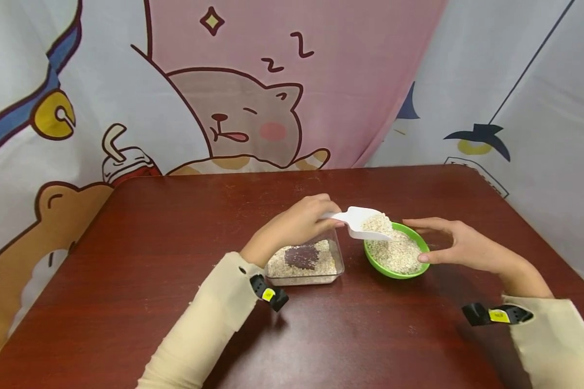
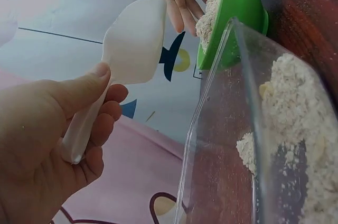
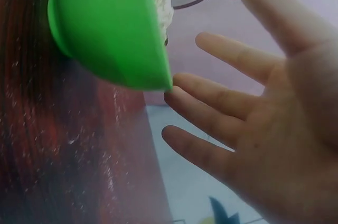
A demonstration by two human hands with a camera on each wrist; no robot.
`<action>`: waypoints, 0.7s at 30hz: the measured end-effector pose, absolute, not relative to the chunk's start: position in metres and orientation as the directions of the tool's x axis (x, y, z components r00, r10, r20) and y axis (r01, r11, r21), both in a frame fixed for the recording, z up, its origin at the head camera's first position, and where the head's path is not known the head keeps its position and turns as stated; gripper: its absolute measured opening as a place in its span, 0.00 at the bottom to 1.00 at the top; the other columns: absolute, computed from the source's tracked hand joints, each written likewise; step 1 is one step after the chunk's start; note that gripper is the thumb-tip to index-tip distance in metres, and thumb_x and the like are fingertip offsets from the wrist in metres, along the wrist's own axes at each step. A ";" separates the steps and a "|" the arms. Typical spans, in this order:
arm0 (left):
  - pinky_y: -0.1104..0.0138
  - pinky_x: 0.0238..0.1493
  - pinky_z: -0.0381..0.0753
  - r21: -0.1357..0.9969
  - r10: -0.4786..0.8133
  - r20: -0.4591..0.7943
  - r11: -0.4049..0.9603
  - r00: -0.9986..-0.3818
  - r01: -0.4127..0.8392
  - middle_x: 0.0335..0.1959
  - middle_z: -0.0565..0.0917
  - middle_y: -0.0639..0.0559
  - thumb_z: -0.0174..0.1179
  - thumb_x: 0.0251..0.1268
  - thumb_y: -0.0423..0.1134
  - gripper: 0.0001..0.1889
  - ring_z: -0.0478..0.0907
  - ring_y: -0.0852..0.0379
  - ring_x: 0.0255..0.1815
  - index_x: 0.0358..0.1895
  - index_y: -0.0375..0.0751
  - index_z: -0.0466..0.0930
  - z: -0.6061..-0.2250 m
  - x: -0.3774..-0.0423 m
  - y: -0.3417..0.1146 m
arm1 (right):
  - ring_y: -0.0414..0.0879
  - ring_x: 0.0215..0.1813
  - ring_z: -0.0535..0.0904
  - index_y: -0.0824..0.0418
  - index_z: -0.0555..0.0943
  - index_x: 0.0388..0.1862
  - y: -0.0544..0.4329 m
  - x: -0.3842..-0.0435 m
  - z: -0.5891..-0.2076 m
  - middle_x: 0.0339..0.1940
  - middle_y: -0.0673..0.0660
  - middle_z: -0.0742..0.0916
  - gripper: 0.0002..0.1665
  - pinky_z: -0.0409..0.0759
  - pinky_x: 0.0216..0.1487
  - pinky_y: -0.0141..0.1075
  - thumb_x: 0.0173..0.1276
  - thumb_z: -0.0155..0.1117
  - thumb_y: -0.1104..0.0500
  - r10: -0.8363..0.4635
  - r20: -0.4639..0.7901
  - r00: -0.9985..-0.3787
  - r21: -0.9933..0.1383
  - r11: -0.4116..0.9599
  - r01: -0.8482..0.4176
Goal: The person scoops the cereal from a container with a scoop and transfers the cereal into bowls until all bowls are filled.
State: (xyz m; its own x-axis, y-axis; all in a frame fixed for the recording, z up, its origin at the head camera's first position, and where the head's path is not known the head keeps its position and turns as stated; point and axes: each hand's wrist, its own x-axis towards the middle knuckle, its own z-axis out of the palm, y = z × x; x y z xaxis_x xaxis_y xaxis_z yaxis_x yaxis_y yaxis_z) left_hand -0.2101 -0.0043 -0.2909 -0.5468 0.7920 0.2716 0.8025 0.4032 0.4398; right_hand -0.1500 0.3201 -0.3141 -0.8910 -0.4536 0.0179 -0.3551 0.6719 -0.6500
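Observation:
My left hand [image 1: 311, 216] grips the handle of a white scoop [image 1: 354, 220], fingers curled round it in the left wrist view. The scoop carries pale flakes like rolled oats [image 1: 377, 222] and its lip hangs over a green bowl [image 1: 394, 274]. More flakes [image 1: 400, 253] fill the bowl, which stands on the table. Beside the bowl's right side is my right hand [image 1: 467, 246], fingers spread and thumb at the rim. From the right wrist view, those fingers are extended next to the green wall [image 3: 105, 28]. Below my left hand sits a clear plastic container [image 1: 342, 265].
Inside the container, flakes [image 1: 326, 262] surround a bare patch of its bottom. The dark red-brown table [image 1: 175, 302] ends at the back against a printed cartoon curtain [image 1: 253, 119]. A black strap with a yellow tag [image 1: 269, 294] circles each wrist.

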 end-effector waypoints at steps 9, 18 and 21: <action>0.73 0.38 0.67 0.457 0.812 0.200 0.418 -0.548 0.786 0.35 0.75 0.52 0.53 0.66 0.41 0.12 0.69 0.60 0.35 0.45 0.38 0.80 -0.292 -0.218 0.016 | 0.49 0.58 0.71 0.58 0.64 0.67 0.331 -0.156 -0.330 0.62 0.61 0.72 0.42 0.76 0.44 0.39 0.55 0.70 0.58 -0.467 -0.047 -0.883 -0.704 0.643 -0.302; 0.73 0.38 0.66 0.425 0.837 0.183 0.405 -0.515 0.810 0.35 0.75 0.51 0.54 0.65 0.41 0.12 0.68 0.60 0.34 0.45 0.38 0.80 -0.296 -0.222 0.028 | 0.62 0.57 0.71 0.61 0.63 0.67 0.332 -0.156 -0.333 0.63 0.65 0.70 0.43 0.76 0.43 0.33 0.53 0.71 0.58 -0.474 -0.082 -0.877 -0.732 0.625 -0.270; 0.73 0.39 0.66 0.420 0.838 0.162 0.419 -0.521 0.805 0.35 0.75 0.52 0.54 0.65 0.42 0.12 0.69 0.60 0.35 0.44 0.39 0.80 -0.296 -0.223 0.031 | 0.62 0.57 0.70 0.61 0.63 0.67 0.332 -0.156 -0.333 0.63 0.65 0.70 0.43 0.76 0.44 0.34 0.53 0.71 0.57 -0.472 -0.084 -0.878 -0.725 0.633 -0.271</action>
State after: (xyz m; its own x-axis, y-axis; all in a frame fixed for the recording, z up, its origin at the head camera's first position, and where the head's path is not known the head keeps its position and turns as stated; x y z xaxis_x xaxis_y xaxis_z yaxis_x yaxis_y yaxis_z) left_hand -0.2234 0.0313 -0.2961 -0.5207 0.8383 0.1616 0.8049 0.4189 0.4204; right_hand -0.1559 0.3317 -0.3332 -0.8775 -0.4721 -0.0844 -0.2709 0.6333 -0.7250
